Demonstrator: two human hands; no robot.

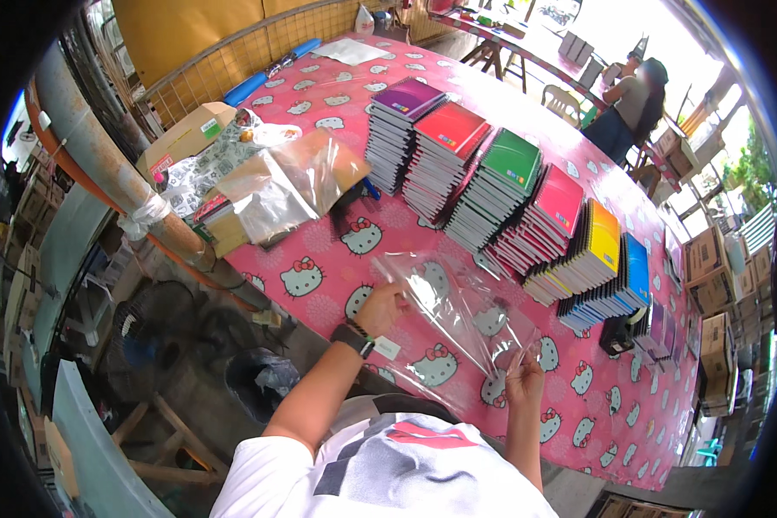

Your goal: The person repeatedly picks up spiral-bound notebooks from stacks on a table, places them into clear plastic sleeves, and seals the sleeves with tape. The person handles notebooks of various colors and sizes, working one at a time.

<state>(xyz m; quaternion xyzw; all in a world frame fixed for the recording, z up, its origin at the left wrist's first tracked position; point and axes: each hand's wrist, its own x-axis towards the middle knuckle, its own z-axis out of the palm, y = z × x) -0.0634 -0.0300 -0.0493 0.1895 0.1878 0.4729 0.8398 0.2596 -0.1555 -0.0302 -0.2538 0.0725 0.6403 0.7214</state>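
A clear plastic bag (457, 306) stretches over the pink tablecloth between my two hands. My left hand (380, 309), with a dark watch on its wrist, is closed on the bag's left side. At the right, the fingers of my right hand (525, 380) pinch the bag's gathered edge. Beyond the bag stand stacks of spiral notebooks in a slanting row: purple (408, 99), red (451, 127), green (511, 160), pinkish red (559, 200), yellow (603, 237) and blue (635, 269). The stacks lean somewhat, and no notebook shows in either hand.
Clear plastic sleeves (272, 197) lie piled at the left beside a cardboard box (186, 138). A rusty pole (151, 207) rises along the table's left edge. A black object (615, 335) sits by the blue stack. Two people are at a far table; cartons (708, 268) stand right.
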